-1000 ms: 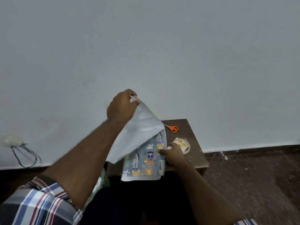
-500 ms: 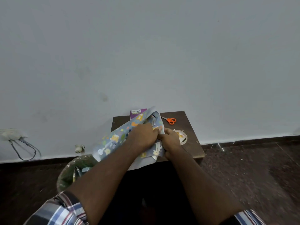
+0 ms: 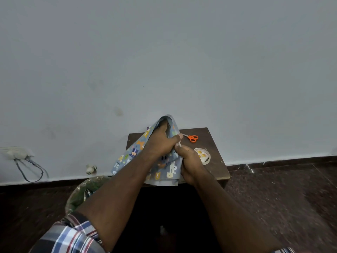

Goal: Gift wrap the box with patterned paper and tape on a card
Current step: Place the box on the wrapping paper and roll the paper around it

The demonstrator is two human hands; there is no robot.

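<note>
Bin [image 3: 85, 189]: lined with a clear bag, on the floor at the near left of the table; not part of this step.
Paper [image 3: 165, 168]: animal-print sheet bunched over the near left part of the table [image 3: 215, 165], one loop raised behind the left hand. It looks thin, light and limp, likely to crease or tear if pulled hard, so best held at edges and folds.
Left hand [image 3: 160, 143]: fingers curled round a gathered fold of the paper, thumb reaching right.
Right hand [image 3: 189, 161]: touching the left hand, fingers curled, gripping the paper's right edge.
Box: hidden, probably under the paper; I cannot tell.
Scissors [image 3: 191, 138]: orange handles, far right of the hands, lying apart.
Tape [image 3: 202, 155]: a roll just beside the right hand.
</note>
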